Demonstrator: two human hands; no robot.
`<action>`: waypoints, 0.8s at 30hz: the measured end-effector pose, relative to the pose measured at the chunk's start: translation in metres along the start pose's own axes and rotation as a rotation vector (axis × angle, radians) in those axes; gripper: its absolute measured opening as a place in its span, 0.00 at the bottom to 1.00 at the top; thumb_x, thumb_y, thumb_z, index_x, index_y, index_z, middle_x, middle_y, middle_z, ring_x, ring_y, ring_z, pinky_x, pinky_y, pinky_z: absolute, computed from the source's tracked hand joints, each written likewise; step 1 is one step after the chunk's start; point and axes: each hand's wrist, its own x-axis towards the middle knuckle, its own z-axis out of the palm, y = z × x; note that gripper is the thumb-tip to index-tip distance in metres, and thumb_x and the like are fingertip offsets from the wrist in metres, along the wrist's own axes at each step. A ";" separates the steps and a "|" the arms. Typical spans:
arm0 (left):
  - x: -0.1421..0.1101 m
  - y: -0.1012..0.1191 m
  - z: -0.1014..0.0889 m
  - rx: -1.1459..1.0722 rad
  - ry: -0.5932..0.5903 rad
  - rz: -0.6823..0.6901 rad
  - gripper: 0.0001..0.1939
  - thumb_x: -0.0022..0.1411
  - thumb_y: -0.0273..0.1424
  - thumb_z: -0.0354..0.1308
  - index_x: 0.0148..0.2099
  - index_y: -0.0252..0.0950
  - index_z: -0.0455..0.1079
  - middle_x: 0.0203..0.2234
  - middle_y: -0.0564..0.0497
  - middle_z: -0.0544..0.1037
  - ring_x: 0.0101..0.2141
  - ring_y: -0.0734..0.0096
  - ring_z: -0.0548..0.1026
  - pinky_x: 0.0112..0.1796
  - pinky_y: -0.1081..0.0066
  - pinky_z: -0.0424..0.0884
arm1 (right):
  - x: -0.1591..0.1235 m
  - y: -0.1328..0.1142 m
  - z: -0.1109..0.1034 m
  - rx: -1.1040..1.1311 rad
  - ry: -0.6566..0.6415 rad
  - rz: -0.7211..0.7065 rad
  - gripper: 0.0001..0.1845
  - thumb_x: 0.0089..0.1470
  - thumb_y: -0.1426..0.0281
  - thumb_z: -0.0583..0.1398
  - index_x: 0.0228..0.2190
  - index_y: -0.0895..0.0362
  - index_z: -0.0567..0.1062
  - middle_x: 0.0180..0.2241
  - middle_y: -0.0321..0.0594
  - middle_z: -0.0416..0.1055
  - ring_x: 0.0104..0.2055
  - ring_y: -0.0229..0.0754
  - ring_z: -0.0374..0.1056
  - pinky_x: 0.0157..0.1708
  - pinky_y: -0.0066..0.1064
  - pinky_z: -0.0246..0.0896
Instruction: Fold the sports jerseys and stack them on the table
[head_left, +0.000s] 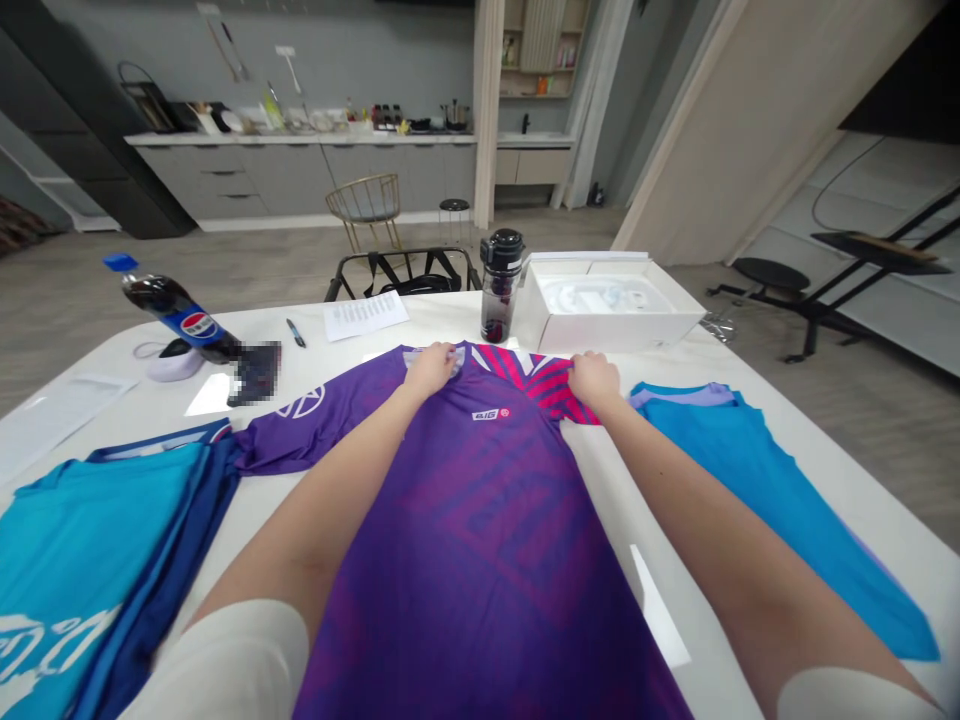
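Observation:
A purple jersey [480,540] lies spread on the white table, its collar at the far end and its lower part running out of view toward me. My left hand [433,370] is closed on the jersey beside the collar. With my right hand [594,382] I grip the pink-striped sleeve on the right. The left sleeve stretches out flat and meets a pile of turquoise and navy shirts [105,540]. On the right lies a folded blue shirt [757,490], just beyond my right forearm.
A dark tumbler [501,290] and an open white box [622,325] stand at the table's far side. A tilted cola bottle [180,315], a pen [296,333] and a printed sheet [366,316] are at the back left. Behind the table is a black-framed chair [405,270].

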 end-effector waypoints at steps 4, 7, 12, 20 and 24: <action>0.047 0.052 0.013 -0.026 -0.070 0.035 0.17 0.71 0.35 0.49 0.55 0.39 0.74 0.48 0.42 0.81 0.49 0.58 0.78 0.51 0.63 0.72 | 0.017 0.044 -0.004 -0.102 -0.080 0.093 0.21 0.63 0.72 0.52 0.51 0.62 0.79 0.52 0.61 0.72 0.56 0.59 0.66 0.50 0.47 0.62; 0.071 0.075 0.023 0.030 -0.125 0.009 0.17 0.70 0.35 0.50 0.56 0.40 0.74 0.48 0.41 0.81 0.48 0.55 0.79 0.48 0.61 0.73 | 0.023 0.062 -0.001 -0.130 -0.085 0.104 0.21 0.63 0.70 0.53 0.51 0.60 0.79 0.53 0.60 0.71 0.56 0.59 0.65 0.49 0.47 0.63; 0.083 0.081 0.035 0.072 -0.170 -0.017 0.17 0.67 0.30 0.49 0.52 0.38 0.76 0.47 0.38 0.80 0.48 0.52 0.79 0.47 0.59 0.74 | 0.026 0.079 0.010 -0.110 -0.128 0.087 0.18 0.63 0.66 0.56 0.50 0.56 0.79 0.53 0.57 0.71 0.55 0.58 0.66 0.48 0.46 0.64; 0.075 0.070 0.041 -0.002 -0.133 -0.070 0.17 0.70 0.32 0.47 0.51 0.36 0.75 0.45 0.36 0.81 0.46 0.52 0.80 0.47 0.59 0.73 | 0.027 0.086 0.019 -0.061 -0.094 0.044 0.17 0.66 0.65 0.55 0.52 0.58 0.74 0.52 0.56 0.71 0.54 0.57 0.67 0.46 0.44 0.65; 0.071 0.068 0.042 -0.040 -0.094 -0.070 0.15 0.71 0.31 0.47 0.50 0.37 0.74 0.44 0.39 0.81 0.47 0.58 0.80 0.48 0.63 0.72 | 0.023 0.082 0.016 -0.072 -0.109 0.026 0.15 0.66 0.68 0.52 0.45 0.59 0.77 0.50 0.56 0.72 0.53 0.56 0.68 0.47 0.43 0.65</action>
